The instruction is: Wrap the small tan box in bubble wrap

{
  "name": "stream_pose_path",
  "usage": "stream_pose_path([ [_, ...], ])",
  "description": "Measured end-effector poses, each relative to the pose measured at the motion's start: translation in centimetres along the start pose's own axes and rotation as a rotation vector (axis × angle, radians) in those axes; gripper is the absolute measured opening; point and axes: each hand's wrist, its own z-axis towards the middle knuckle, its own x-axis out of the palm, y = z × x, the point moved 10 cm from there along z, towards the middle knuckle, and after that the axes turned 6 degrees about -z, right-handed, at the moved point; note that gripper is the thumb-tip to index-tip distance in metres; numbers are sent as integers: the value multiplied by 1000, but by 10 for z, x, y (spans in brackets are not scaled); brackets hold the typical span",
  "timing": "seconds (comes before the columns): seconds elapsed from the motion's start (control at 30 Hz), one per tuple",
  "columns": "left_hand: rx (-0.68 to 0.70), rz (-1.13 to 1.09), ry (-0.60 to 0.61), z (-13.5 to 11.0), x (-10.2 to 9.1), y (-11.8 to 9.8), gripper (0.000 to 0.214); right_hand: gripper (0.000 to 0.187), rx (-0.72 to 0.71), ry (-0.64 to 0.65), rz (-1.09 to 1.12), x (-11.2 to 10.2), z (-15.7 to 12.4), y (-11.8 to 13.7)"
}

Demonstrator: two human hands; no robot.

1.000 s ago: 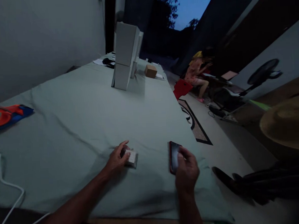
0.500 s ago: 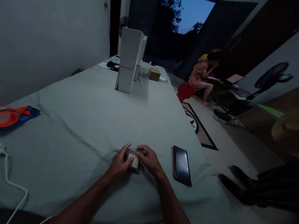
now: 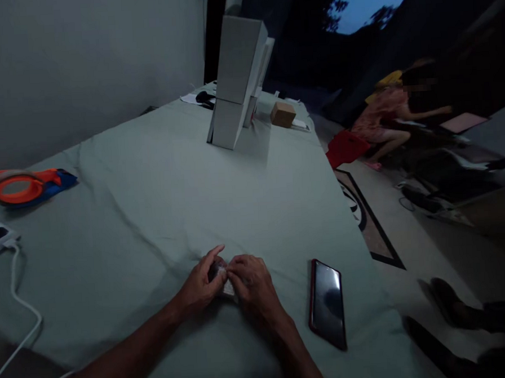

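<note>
On green cloth [image 3: 184, 187], fingers [image 3: 237, 282] on packet [image 3: 228, 290], white boxes [image 3: 238, 60], dim room [image 3: 89, 62]

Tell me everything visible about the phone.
The phone lies flat, screen up, on the pale green cloth, right of the right hand and apart from it. Its dark, glossy screen carries a bright reflection toward the far end; a reddish edge, perhaps a case, shows on its left. Only the cloth touches it.
</note>
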Motion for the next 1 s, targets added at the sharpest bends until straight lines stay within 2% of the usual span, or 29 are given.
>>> stream_pose_path([
  [0.13, 7, 63, -55, 1, -4, 0, 54, 16, -86, -101, -19, -8, -6, 6],
  [0.37, 38, 125, -106, 2, -13, 0, 53, 38, -134, 12, -11, -1, -8, 8],
  [0.57, 25, 100, -142, -5, -21, 0, 64, 39, -129, -138, -49, -8, -20, 3],
  [0.73, 82, 92, -179, -17, -21, -6, 58, 43, -87, -277, -45, -24, -26, 1],
  [0.9, 53, 91, -204, -23, -15, 1, 55, 39, -22, -128, -79, -8, -19, -11],
  [1.0, 67, 154, -213, -25, -12, 3, 58, 41, -11, -89, -45, -2, -19, -16],
])
